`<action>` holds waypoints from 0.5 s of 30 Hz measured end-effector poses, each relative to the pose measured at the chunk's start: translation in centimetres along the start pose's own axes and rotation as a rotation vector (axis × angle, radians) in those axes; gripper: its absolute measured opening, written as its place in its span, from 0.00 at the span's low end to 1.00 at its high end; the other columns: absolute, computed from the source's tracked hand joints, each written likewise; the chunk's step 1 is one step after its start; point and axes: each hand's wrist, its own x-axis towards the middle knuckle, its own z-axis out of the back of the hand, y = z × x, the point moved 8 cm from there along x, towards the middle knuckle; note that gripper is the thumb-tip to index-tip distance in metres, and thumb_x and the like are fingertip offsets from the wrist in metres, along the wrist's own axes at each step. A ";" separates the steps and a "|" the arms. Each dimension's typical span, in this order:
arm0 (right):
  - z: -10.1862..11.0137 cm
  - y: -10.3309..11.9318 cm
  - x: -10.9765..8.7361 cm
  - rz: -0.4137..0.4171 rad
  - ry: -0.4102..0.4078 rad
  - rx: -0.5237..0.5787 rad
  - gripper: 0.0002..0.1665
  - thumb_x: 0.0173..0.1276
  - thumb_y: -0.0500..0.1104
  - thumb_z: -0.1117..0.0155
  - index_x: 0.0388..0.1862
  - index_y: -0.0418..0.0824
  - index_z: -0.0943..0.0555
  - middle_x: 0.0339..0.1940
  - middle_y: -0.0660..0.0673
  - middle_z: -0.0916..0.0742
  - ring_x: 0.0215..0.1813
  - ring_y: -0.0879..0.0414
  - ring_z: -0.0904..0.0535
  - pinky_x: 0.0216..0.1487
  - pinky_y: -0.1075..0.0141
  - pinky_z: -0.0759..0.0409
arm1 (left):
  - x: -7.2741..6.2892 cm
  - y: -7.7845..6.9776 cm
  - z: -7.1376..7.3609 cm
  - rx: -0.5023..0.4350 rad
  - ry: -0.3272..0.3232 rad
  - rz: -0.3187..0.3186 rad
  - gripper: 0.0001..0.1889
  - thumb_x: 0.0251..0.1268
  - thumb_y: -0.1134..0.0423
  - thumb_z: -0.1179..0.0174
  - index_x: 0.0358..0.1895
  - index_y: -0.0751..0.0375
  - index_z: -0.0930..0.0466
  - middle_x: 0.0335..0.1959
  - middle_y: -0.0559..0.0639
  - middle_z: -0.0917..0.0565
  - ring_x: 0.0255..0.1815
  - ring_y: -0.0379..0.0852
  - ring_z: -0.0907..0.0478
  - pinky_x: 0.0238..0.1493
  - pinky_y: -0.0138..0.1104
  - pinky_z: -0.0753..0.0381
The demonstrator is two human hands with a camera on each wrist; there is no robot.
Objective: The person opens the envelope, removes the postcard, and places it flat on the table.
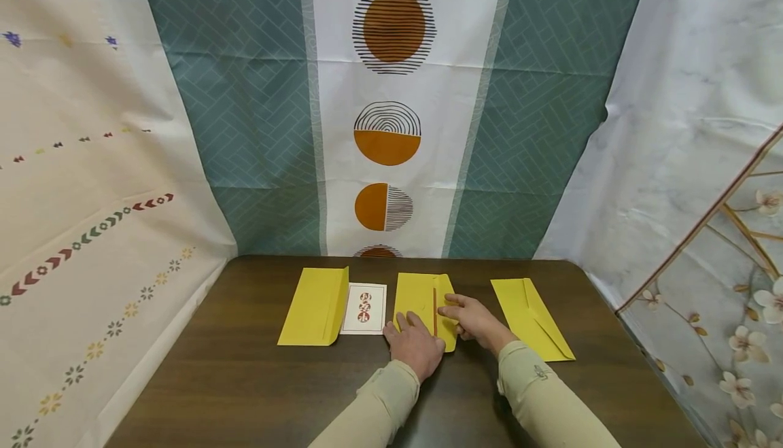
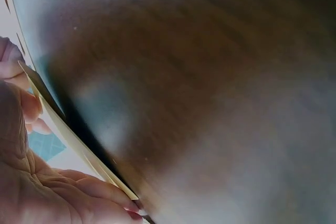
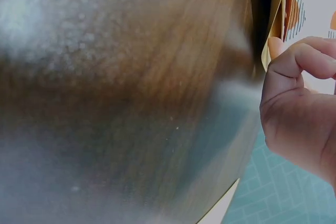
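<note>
Across the dark table [image 1: 275, 393], we see three yellow envelopes: the middle envelope [image 1: 422, 296], the right envelope [image 1: 527, 319] at its three o'clock, the left envelope [image 1: 313, 308] at its nine. Our left hand [image 1: 417, 347] rests, fingers fairly straight, at the middle one's seven o'clock; our right hand [image 1: 477, 319] touches its three o'clock side, though we cannot tell whether it pinches. A white card [image 1: 363, 308] lies at nine o'clock, and a reddish strip [image 1: 435, 319] runs lengthwise on the middle envelope.

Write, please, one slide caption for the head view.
Left grip and right grip at the middle yellow envelope, a white card beside it, on a dark table.
</note>
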 end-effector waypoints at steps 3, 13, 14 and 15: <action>0.2 -0.1 0.1 0.002 0.000 0.030 0.39 0.81 0.49 0.36 0.85 0.40 0.36 0.58 0.42 0.12 0.24 0.57 0.32 0.28 0.64 0.31 | 0.1 0.1 -0.2 -0.013 0.009 0.007 0.41 0.70 0.43 0.39 0.73 0.75 0.29 0.72 0.74 0.23 0.75 0.72 0.27 0.77 0.65 0.33; 0.2 -0.8 0.8 -0.036 0.014 0.141 0.45 0.77 0.47 0.30 0.87 0.42 0.38 0.61 0.41 0.11 0.24 0.61 0.34 0.27 0.68 0.33 | 0.2 0.2 -0.3 -0.049 0.021 0.018 0.41 0.69 0.44 0.38 0.73 0.75 0.30 0.72 0.74 0.24 0.74 0.76 0.27 0.77 0.66 0.35; 0.2 -0.8 0.9 -0.041 0.013 0.148 0.45 0.77 0.47 0.30 0.87 0.42 0.38 0.59 0.42 0.11 0.24 0.61 0.33 0.27 0.68 0.33 | 0.1 0.1 -0.3 -0.043 0.017 0.015 0.41 0.69 0.44 0.38 0.73 0.75 0.30 0.72 0.74 0.24 0.74 0.76 0.27 0.77 0.66 0.34; 0.2 -0.9 0.9 -0.045 0.011 0.157 0.45 0.77 0.47 0.29 0.87 0.43 0.38 0.57 0.44 0.10 0.24 0.61 0.33 0.26 0.68 0.33 | 0.1 0.1 -0.2 -0.039 0.013 0.014 0.41 0.69 0.43 0.38 0.73 0.75 0.30 0.72 0.74 0.23 0.73 0.75 0.27 0.77 0.66 0.34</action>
